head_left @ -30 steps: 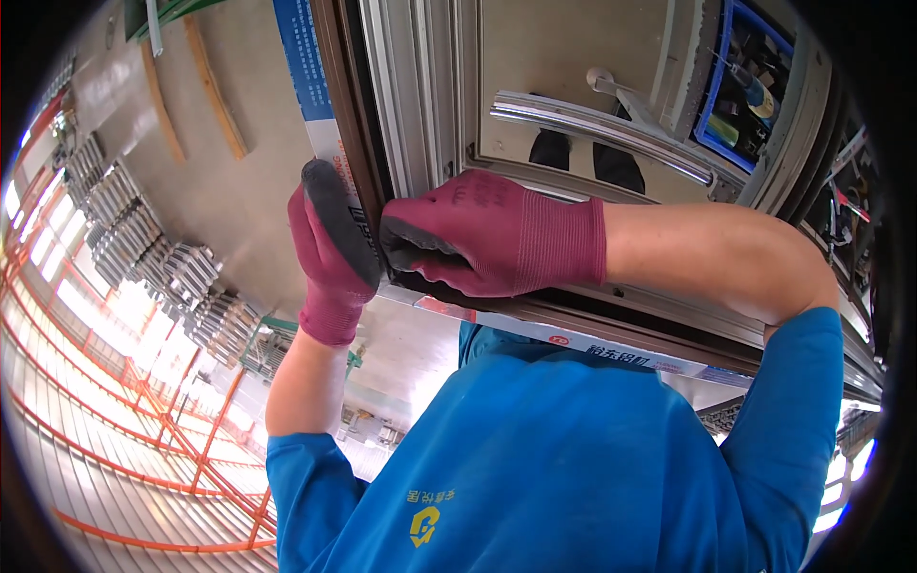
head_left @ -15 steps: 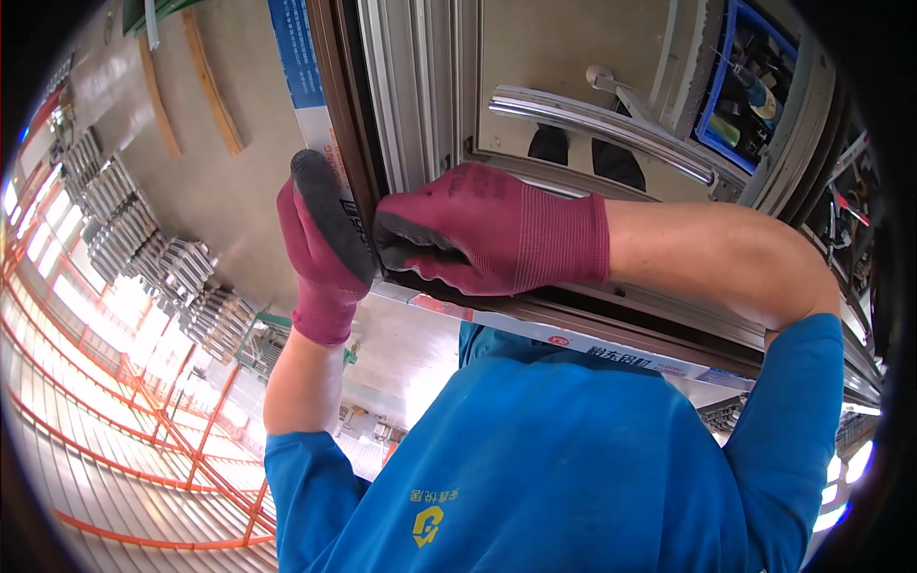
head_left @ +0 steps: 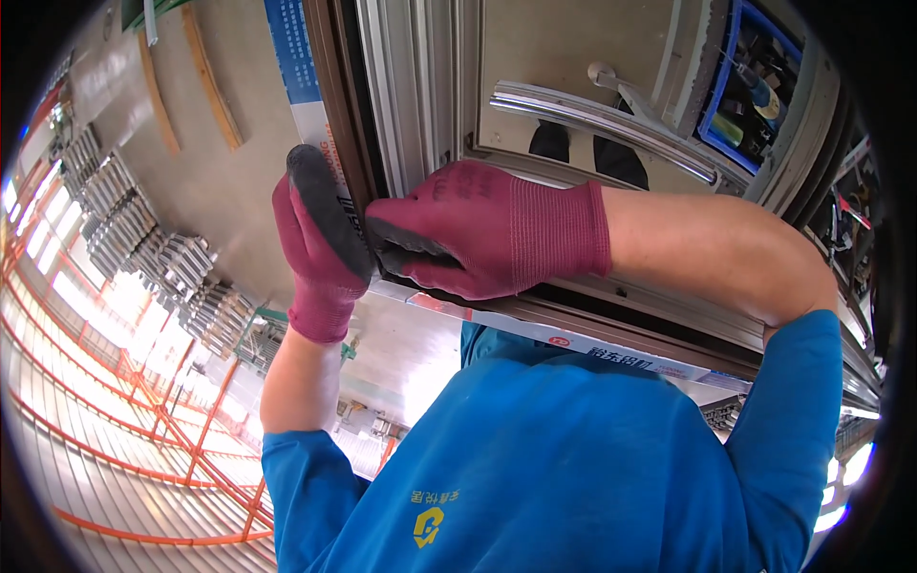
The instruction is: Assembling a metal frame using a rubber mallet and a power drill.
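Note:
A metal frame [head_left: 399,86], brown outside and silver inside, has its near left corner between my gloved hands. My left hand [head_left: 320,239], in a maroon glove with a dark grey palm, lies flat against the frame's outer left side with its fingers stretched out together. On the inner side of that corner, my right hand [head_left: 478,229] is closed, its curled fingertips pressed at the dark groove. Whatever those fingers hold, if anything, is hidden. Blue and white protective film [head_left: 298,67] covers the frame's outer face.
A chrome bar [head_left: 602,132] crosses the opening of the frame. Beyond it, at the far right, a blue bin [head_left: 712,105] holds tools and bottles. Wooden strips [head_left: 212,81] lie on the floor at left, and stacked metal profiles [head_left: 129,229] stand farther left.
My right hand has shifted slightly left along the corner, and its fingers have tilted a little. My left hand has moved slightly left and stays against the frame.

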Demonstrator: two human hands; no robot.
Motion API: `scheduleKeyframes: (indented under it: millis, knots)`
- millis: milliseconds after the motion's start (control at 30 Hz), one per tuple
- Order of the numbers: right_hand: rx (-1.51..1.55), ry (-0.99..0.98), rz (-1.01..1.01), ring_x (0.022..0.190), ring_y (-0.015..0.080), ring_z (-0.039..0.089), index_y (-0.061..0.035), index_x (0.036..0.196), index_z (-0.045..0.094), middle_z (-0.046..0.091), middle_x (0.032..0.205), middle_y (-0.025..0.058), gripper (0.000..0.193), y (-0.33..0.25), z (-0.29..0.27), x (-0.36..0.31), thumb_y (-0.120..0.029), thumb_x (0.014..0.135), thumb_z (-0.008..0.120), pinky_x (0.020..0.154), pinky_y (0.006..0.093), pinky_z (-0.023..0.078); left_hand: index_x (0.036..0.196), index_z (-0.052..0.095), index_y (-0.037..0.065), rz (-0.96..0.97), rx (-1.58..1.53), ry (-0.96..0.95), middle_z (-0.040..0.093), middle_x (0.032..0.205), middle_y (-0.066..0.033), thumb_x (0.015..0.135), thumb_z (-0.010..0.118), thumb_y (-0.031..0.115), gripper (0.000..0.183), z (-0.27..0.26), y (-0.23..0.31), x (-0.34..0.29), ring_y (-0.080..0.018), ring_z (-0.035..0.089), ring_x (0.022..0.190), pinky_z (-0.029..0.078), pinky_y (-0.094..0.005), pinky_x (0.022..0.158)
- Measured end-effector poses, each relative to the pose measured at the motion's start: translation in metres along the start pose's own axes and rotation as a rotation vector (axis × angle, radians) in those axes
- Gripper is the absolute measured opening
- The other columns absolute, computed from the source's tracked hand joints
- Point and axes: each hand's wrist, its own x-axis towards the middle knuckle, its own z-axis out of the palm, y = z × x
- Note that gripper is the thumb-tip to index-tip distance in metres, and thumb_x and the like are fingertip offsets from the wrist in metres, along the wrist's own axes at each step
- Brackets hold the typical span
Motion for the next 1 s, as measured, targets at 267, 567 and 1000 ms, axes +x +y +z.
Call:
scheduleKeyframes:
  millis: [267,567,1000]
  knots:
    - [0.116,0.000,0.043,0.089,0.0429,0.070,-0.0078,0.117,0.061,0.071,0.096,0.0197,0.029,0.003,-0.001,-0.004,-0.015,0.092,0.075,0.075,0.0485,0.058,0.151,0.043,-0.014,0.022,-0.026,0.020,0.065,0.128,-0.0274,0.097,0.075,0.009,0.067,0.004,0.002,0.000,-0.0391,0.068,0.103,0.056,-0.0455,0.091]
    - [0.148,0.022,0.109,0.091,0.0429,0.071,-0.0074,0.115,0.063,0.071,0.097,0.0202,0.028,-0.001,-0.003,-0.004,-0.012,0.090,0.075,0.077,0.0478,0.058,0.151,0.045,-0.012,0.001,-0.041,0.063,0.065,0.128,-0.0265,0.100,0.070,0.007,0.060,0.009,0.003,0.000,-0.0378,0.067,0.105,0.056,-0.0435,0.092]
    - [0.056,-0.055,0.048,0.090,0.0424,0.071,-0.0067,0.124,0.060,0.072,0.098,0.0197,0.041,0.000,-0.005,-0.002,-0.011,0.087,0.078,0.078,0.0500,0.059,0.148,0.047,-0.014,-0.024,-0.014,0.013,0.063,0.131,-0.0286,0.101,0.070,0.010,0.058,0.006,0.007,0.000,-0.0406,0.064,0.110,0.054,-0.0455,0.098]
